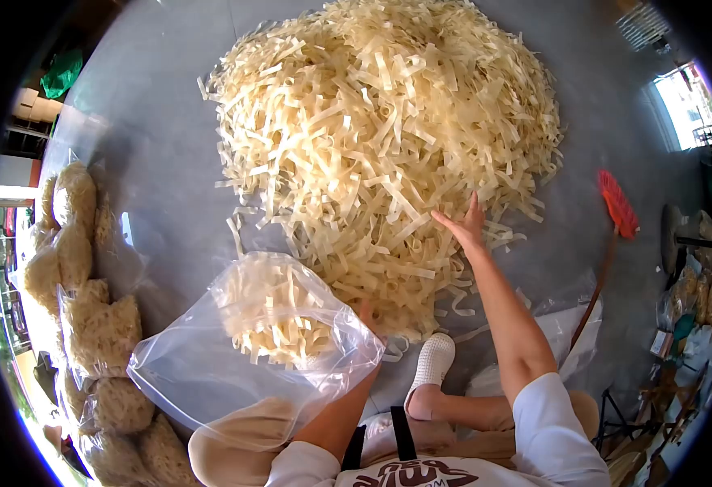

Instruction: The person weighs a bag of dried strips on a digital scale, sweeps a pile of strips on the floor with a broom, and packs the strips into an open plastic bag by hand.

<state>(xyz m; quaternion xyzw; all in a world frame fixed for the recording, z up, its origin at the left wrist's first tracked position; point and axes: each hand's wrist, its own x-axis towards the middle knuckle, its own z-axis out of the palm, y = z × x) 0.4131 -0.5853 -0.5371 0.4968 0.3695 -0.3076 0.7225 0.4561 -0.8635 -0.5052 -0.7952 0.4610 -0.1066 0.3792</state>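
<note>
A clear, baggy plastic bag (pixel 189 365) showing flat cream strips (pixel 279 329), well in from the grey floor's (pixel 161 105) left edge, could slump and spill should the left hand (pixel 366 321), its grip veiled and unreadable, slacken. Its strip-laden end appears to point, long axis slanting, toward a broad cream heap of loose strips (pixel 388 122), where the right hand (pixel 466 231) spreads its fingers wide.

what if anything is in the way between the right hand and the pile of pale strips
Nothing visible: the open right hand is at the near right edge of the pile of pale strips, and the clear bag sits off to the left.
</note>
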